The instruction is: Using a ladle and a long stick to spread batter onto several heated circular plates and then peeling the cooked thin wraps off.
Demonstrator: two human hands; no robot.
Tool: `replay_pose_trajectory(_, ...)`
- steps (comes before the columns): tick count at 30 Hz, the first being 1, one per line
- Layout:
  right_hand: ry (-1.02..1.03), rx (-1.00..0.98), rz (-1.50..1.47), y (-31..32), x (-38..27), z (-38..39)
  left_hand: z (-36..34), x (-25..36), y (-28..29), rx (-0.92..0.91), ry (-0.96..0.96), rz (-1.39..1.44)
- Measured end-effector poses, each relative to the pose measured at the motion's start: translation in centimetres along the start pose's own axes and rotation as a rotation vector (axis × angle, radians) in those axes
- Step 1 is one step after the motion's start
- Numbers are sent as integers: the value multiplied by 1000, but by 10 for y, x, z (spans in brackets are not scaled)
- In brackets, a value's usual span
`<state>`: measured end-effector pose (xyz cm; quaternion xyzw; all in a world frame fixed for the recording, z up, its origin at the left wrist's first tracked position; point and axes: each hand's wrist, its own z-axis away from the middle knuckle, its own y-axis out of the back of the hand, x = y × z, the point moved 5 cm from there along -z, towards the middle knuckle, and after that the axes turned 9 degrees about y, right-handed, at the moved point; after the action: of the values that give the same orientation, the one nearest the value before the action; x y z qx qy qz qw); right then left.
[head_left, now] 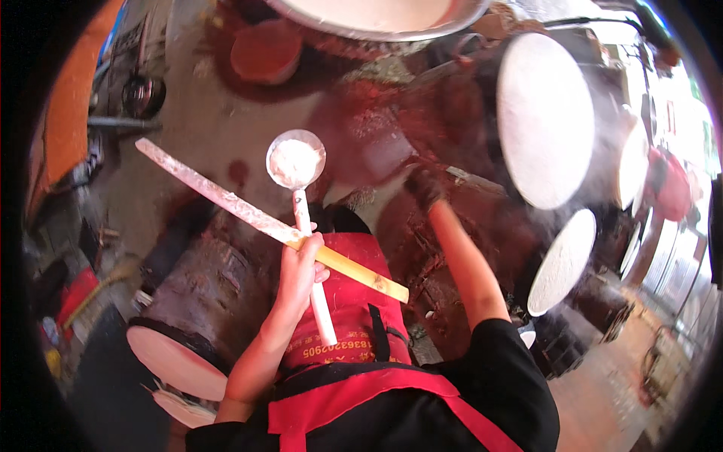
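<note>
A: Item one, left hand [301, 260]?
B: Clasping a white-handled ladle [296, 162] and a flat stick [256, 218], frame centre; ladle is carrying white batter, unpoured.
A: Right hand [424, 186]?
B: Reaching right-centre (grip unclear). Big basin [376, 19] at top is holding pale batter; round white-coated discs [546, 120] are steaming.

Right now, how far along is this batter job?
Done, by the look of it: several round steamer tops already carry a white sheet. In hand: the left hand grips a ladle loaded with white batter, plus a long flat stick. The right hand reaches toward the dark stove area. Left: the ladleful is not yet poured; a large basin still holds batter.
</note>
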<state>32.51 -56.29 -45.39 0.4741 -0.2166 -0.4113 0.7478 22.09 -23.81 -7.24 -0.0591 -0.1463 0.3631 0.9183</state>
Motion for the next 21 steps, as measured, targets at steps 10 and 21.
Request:
replay_pose_trajectory(10,-115,-445,-47,13,69,-71,2,-9,15,36,128,119)
replay_pose_trajectory(21,-196,-422,-5,90,82,-51,-5,-9,7,-50,121,153)
